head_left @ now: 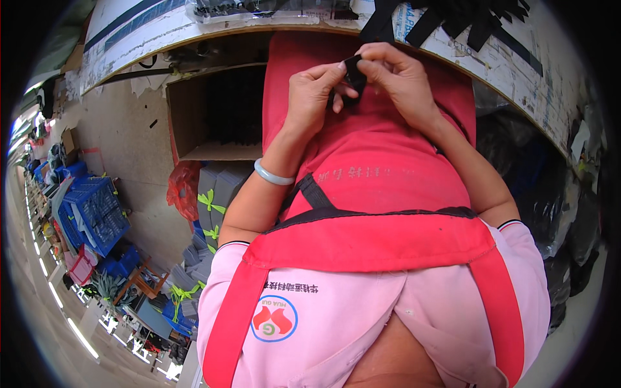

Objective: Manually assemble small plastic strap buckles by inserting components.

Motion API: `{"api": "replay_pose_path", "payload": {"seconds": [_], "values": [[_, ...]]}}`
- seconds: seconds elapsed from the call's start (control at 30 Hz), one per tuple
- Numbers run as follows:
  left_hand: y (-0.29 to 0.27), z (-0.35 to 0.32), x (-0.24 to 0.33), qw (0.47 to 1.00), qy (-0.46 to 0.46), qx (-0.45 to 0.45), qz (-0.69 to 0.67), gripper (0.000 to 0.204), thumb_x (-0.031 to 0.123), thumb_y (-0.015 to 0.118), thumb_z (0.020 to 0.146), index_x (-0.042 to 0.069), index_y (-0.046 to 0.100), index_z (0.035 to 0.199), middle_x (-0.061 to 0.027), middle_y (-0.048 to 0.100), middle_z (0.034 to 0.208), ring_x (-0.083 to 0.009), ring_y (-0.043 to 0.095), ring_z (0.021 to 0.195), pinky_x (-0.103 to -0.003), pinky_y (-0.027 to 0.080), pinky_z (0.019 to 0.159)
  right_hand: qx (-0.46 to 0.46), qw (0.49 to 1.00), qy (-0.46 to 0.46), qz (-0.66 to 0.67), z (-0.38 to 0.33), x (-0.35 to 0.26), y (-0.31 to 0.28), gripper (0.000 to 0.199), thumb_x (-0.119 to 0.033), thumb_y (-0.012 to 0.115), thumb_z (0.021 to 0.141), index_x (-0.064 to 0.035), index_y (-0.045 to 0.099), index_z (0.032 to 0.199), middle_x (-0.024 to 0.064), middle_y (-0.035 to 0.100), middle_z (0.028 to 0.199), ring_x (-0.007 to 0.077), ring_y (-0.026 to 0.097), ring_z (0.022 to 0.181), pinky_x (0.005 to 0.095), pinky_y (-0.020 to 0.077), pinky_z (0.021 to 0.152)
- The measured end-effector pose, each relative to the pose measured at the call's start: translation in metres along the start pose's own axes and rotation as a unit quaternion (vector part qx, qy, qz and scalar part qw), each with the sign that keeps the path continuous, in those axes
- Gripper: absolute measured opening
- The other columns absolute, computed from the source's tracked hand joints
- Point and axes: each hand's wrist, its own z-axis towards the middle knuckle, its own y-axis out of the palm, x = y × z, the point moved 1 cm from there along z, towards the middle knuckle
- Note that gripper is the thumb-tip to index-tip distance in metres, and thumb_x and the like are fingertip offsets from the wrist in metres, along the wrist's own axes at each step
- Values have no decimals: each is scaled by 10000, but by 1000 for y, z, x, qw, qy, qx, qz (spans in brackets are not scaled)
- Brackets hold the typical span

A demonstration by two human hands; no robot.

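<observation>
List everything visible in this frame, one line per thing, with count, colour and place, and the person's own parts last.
small part: one, black, pinched between both hands above the lap
straps: a heap, black, on the worktable at top right
worktable: one, white top with a worn edge, curving across the top
cardboard box: one, brown, open side facing out, under the table at left
plastic bag: one, red, below the box
grey boxes: a stack, grey with green ties, left of the lap
crates: several, blue, far left
dark bags: several, black, at right
apron: one, red, over a pink shirt
bangle: one, pale green, on the left wrist
left hand: holds the part
right hand: holds the part
</observation>
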Motion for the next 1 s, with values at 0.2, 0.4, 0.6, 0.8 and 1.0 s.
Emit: {"api": "replay_pose_path", "payload": {"seconds": [0.2, 0.4, 0.6, 0.8, 1.0], "values": [[9, -6, 4, 993, 98, 64, 32, 233, 169, 640, 919, -40, 681, 1014, -86, 688, 822, -76, 575, 513, -189, 417, 396, -41, 997, 61, 25, -5, -31, -5, 136, -159, 624, 928, -27, 621, 959, 2, 603, 717, 49, 555, 543, 184, 456, 473], [13, -10, 4, 973, 183, 88, 109, 179, 120, 663, 899, -19, 688, 1010, -29, 658, 795, -46, 525, 501, -189, 401, 409, -54, 982, 180, -3, -6, -18, -7, 173, -189, 650, 893, -36, 583, 848, 17, 610, 698, 57, 563, 518, 201, 472, 444], [11, -11, 0, 983, 167, 60, 55, 178, 45, 673, 871, -13, 689, 1039, -42, 668, 855, -64, 540, 518, -190, 422, 460, -34, 974, 183, 126, -7, -7, 3, 159, -176, 624, 922, -26, 574, 909, 28, 604, 720, 84, 601, 583, 219, 526, 516], [2, -11, 3, 963, 246, 5, 108, 145, -27, 670, 839, 8, 714, 972, -47, 619, 944, -56, 564, 604, -172, 424, 465, -101, 977, 162, 92, 2, -8, -12, 247, -230, 607, 939, -20, 618, 1069, 28, 611, 780, 85, 611, 718, 217, 532, 607], [3, -17, 2, 965, 229, -24, 125, 149, -32, 679, 828, 14, 720, 964, -29, 562, 954, -47, 542, 561, -170, 422, 458, -84, 993, 80, -23, 7, 0, -19, 212, -236, 643, 916, -30, 667, 961, -14, 610, 803, 45, 546, 684, 207, 489, 622]]}}
